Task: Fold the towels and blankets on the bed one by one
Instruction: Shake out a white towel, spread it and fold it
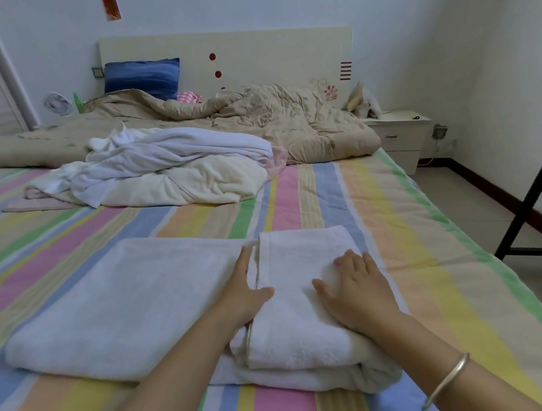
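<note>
A white towel (123,305) lies part-folded on the striped bed sheet (414,224) in front of me. Its right end is doubled over into a thicker flap (301,328). My left hand (243,294) lies flat along the flap's left hem, fingers straight. My right hand (357,291) presses flat on top of the flap, fingers spread, with a silver bangle on that wrist. Farther up the bed sits a loose heap of white, cream and pink towels and blankets (167,169).
A crumpled beige quilt (271,116) and a blue pillow (141,77) lie against the headboard. A white nightstand (401,133) stands right of the bed. A black metal rack leg (533,196) slants over the tiled floor at right.
</note>
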A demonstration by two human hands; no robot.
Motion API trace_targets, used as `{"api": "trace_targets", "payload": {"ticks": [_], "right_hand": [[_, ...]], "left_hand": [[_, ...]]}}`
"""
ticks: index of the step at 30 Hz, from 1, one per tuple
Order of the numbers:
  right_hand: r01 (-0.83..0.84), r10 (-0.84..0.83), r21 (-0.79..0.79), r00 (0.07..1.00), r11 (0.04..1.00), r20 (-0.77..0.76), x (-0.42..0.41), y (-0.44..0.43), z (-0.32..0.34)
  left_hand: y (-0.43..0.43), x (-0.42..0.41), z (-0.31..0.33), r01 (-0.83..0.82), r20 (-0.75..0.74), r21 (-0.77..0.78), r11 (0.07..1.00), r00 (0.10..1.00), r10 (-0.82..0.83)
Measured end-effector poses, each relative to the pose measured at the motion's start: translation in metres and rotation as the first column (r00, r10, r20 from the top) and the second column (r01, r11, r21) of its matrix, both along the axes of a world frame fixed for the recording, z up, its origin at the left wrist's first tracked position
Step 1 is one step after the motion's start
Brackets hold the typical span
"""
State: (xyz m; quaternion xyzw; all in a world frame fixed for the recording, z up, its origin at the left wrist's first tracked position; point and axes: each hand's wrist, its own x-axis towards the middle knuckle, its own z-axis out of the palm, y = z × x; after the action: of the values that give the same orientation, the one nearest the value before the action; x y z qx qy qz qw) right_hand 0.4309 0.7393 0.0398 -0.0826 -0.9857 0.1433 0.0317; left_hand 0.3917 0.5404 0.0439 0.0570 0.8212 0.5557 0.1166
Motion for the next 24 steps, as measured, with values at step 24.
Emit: {"api": "trace_targets", "payload": {"ticks": [24], "right_hand": [[-0.231,0.211,0.089,0.959,0.969,0.189,-0.025,-0.045,-0.001]], "left_hand": [[-0.006,-0.005,-0.028,-0.045,-0.039,0.055,0.997,0.998,0.048]]}}
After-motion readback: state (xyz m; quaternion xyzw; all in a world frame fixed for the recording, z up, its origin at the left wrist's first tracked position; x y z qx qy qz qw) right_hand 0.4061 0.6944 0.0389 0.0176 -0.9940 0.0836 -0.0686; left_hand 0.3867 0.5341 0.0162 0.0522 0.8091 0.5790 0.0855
